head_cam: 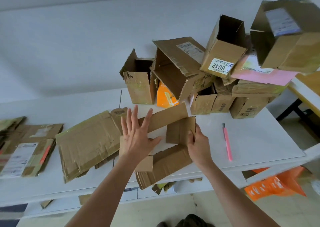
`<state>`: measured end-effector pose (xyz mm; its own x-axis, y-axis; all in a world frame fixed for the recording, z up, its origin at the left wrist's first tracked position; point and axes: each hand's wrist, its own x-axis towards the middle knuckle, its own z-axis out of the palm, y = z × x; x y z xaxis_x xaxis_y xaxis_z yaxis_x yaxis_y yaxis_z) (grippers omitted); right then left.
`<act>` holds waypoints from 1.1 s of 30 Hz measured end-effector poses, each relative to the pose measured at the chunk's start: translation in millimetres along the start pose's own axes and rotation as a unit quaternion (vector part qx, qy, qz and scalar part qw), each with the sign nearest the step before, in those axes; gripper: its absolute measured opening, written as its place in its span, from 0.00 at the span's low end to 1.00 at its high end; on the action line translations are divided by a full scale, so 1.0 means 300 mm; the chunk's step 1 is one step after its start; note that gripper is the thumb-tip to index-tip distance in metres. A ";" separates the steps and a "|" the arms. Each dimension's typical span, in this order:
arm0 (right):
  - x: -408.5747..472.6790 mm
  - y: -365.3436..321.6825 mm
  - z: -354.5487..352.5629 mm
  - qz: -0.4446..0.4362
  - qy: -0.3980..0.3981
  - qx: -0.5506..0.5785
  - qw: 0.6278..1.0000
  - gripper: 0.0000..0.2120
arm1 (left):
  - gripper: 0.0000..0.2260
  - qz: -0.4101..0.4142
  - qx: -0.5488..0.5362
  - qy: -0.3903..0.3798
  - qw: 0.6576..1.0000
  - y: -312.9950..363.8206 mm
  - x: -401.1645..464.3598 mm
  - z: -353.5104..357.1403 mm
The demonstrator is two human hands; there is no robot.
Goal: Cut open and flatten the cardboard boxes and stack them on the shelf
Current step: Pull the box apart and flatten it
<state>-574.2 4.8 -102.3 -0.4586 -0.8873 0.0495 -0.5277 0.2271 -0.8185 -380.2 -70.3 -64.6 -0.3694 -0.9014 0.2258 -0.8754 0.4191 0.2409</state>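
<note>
One opened box point(166, 140) lies at the front edge of the white surface point(259, 140), its near flap overhanging that edge. Bare room lies to its right, holding one pink cutter point(227, 142). Two flattened stacks sit to the left: a near stack point(86, 143) touching the box, a far stack point(26, 150) apart. An unflattened pile point(207, 70) crowds the back right; count unclear. Left hand point(136, 136) is spread flat, pressing the box. Right hand point(199, 147) pinches a raised panel.
</note>
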 end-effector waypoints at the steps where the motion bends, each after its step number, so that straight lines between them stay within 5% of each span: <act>1: 0.002 -0.005 0.003 0.000 0.004 -0.001 1.000 0.20 | 0.50 -0.032 -0.010 0.000 0.999 -0.002 -0.022 0.003; 8: 0.001 -0.021 0.007 -0.010 0.003 0.010 1.000 0.19 | 0.59 -0.150 -0.253 -0.044 0.955 -0.026 -0.095 0.018; 11: -0.001 -0.023 -0.006 0.014 -0.011 0.042 0.999 0.17 | 0.54 -0.162 -0.360 -0.072 0.916 -0.045 -0.118 -0.003; 14: 0.007 -0.012 -0.026 0.055 -0.031 0.123 0.990 0.19 | 0.39 -0.098 -0.403 -0.090 0.905 -0.067 -0.128 -0.063; 16: 0.009 -0.006 -0.039 0.118 -0.070 0.257 0.956 0.17 | 0.30 -0.030 -0.377 -0.098 0.920 -0.077 -0.120 -0.098; 20: 0.003 0.007 -0.053 0.247 -0.093 0.513 0.817 0.22 | 0.29 0.028 -0.273 -0.196 0.941 -0.087 -0.108 -0.085; 23: -0.003 0.051 -0.073 0.288 -0.095 0.452 0.839 0.24 | 0.28 0.065 -0.243 -0.298 0.921 -0.076 -0.126 -0.003; 29: -0.001 0.105 -0.117 0.311 0.000 0.385 0.869 0.25 | 0.31 0.058 -0.214 -0.373 0.901 -0.036 -0.176 0.172; 33: -0.013 0.146 -0.143 0.208 0.024 0.113 0.971 0.20 | 0.39 0.047 -0.211 -0.398 0.891 -0.039 -0.225 0.221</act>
<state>-626.1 35.4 -114.0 -0.6337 -0.7172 -0.2899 -0.1228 0.4632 -0.8777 -365.6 -21.6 -145.4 -0.6866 -0.5808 -0.4372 -0.6954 0.3493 0.6280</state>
